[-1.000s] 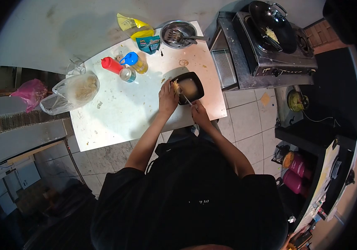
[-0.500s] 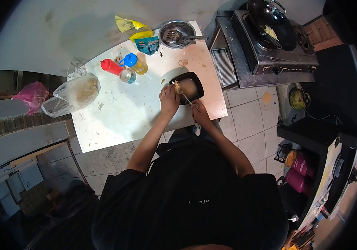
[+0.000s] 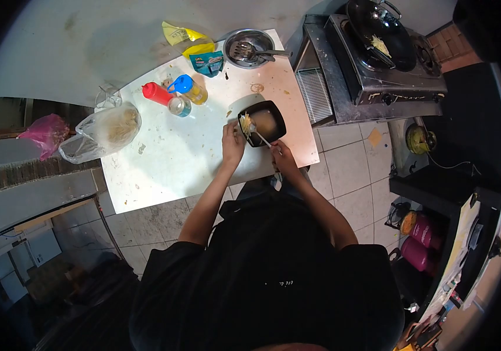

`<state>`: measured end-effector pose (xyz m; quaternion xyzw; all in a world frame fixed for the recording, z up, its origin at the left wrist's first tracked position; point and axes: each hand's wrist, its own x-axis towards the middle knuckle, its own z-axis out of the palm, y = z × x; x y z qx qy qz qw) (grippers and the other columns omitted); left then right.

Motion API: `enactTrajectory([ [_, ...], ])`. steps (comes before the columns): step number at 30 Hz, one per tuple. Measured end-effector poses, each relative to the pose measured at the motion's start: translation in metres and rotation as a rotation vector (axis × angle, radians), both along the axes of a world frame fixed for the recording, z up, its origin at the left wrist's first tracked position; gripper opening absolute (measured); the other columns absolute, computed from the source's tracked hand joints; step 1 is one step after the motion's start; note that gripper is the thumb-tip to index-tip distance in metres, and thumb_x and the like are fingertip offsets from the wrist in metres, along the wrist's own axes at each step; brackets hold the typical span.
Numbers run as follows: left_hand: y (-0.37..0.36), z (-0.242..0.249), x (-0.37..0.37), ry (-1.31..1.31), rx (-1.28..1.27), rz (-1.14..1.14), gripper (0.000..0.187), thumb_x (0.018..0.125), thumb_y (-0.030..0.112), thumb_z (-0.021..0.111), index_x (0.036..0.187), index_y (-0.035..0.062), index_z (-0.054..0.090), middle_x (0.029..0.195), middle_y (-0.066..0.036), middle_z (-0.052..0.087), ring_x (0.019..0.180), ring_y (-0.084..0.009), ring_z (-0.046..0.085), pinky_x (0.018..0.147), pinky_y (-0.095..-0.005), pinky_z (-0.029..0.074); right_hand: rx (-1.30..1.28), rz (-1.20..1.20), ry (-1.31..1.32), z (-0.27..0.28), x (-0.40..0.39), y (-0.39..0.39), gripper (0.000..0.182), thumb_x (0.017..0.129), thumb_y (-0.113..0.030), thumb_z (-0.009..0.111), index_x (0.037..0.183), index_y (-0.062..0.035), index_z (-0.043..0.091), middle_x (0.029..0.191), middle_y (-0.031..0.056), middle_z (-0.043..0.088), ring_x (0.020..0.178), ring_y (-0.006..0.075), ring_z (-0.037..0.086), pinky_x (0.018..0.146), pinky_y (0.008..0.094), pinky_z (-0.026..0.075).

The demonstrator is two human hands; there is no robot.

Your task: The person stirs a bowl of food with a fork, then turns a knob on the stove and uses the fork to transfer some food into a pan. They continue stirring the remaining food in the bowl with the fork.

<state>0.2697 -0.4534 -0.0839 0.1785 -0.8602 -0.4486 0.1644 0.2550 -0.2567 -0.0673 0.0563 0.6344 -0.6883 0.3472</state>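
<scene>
A square black dish (image 3: 281, 120) sits near the table's front right part, with cloudy pale liquid in it. Pale yellowish shredded food (image 3: 247, 124) lies along its left side. My left hand (image 3: 233, 143) is at the dish's left rim, fingers and thumb against its edge. My right hand (image 3: 284, 158) is closed around the handle of a thin metal spoon (image 3: 263, 139) at the dish's lower right. The spoon's head reaches into the dish beside the food, where its exact shape is hard to make out.
A red squeeze bottle (image 3: 155, 93), a blue-capped bottle (image 3: 192, 90) and a jar (image 3: 179, 107) stand left of the dish. Behind are a teal packet (image 3: 206, 63) and a steel bowl (image 3: 229, 45) with utensils. A plastic bag (image 3: 101, 137) lies left; a wok (image 3: 400, 38) sits on the stove right.
My left hand has shifted left and down, off the food to the dish's rim. The shredded food now shows inside the dish. My right hand has barely moved.
</scene>
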Motion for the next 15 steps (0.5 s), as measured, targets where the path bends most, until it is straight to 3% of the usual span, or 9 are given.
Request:
enactTrajectory([
  [2, 0.000, 0.002, 0.000, -0.038, 0.057, -0.048, 0.038, 0.082, -0.006, 0.053, 0.121, -0.0015, 0.053, 0.110, -0.019, 0.055, 0.090, -0.0289, 0.063, 0.077, -0.0363, 0.053, -0.038, -0.011, -0.039, -0.003, 0.000, 0.002, 0.010, 0.099, -0.020, 0.048, 0.105, -0.0119, 0.049, 0.058, -0.0035, 0.041, 0.040, 0.0057, 0.036, 0.035, 0.0239, 0.029],
  [5, 0.005, 0.007, 0.000, -0.024, 0.087, -0.023, 0.035, 0.083, -0.006, 0.054, 0.118, -0.0016, 0.056, 0.108, -0.018, 0.056, 0.087, -0.0290, 0.063, 0.077, -0.0363, 0.053, -0.092, -0.018, -0.078, -0.003, -0.001, 0.003, 0.011, 0.099, -0.022, 0.048, 0.104, -0.0124, 0.049, 0.058, -0.0040, 0.040, 0.040, 0.0052, 0.035, 0.034, 0.0237, 0.029],
  [12, 0.010, 0.006, -0.002, -0.071, 0.115, 0.008, 0.035, 0.082, -0.006, 0.054, 0.117, -0.0026, 0.058, 0.107, -0.019, 0.057, 0.094, -0.0313, 0.062, 0.084, -0.0374, 0.051, -0.040, -0.002, -0.025, -0.002, 0.001, 0.003, 0.011, 0.099, -0.022, 0.048, 0.103, -0.0122, 0.048, 0.058, -0.0034, 0.041, 0.040, 0.0054, 0.035, 0.034, 0.0236, 0.028],
  [14, 0.012, 0.005, -0.001, 0.028, -0.153, -0.017, 0.036, 0.081, -0.006, 0.054, 0.116, -0.0034, 0.058, 0.110, -0.019, 0.058, 0.100, -0.0352, 0.060, 0.093, -0.0394, 0.047, -0.036, -0.011, -0.024, -0.001, 0.002, 0.003, 0.011, 0.098, -0.022, 0.048, 0.103, -0.0121, 0.048, 0.058, -0.0034, 0.040, 0.039, 0.0053, 0.035, 0.034, 0.0236, 0.028],
  [15, 0.012, 0.005, 0.000, 0.028, -0.153, -0.018, 0.036, 0.081, -0.006, 0.054, 0.116, -0.0034, 0.058, 0.110, -0.019, 0.058, 0.100, -0.0352, 0.060, 0.093, -0.0394, 0.047, -0.065, -0.007, -0.037, -0.001, 0.002, 0.004, 0.010, 0.098, -0.022, 0.048, 0.103, -0.0123, 0.048, 0.058, -0.0034, 0.040, 0.039, 0.0052, 0.034, 0.034, 0.0235, 0.027],
])
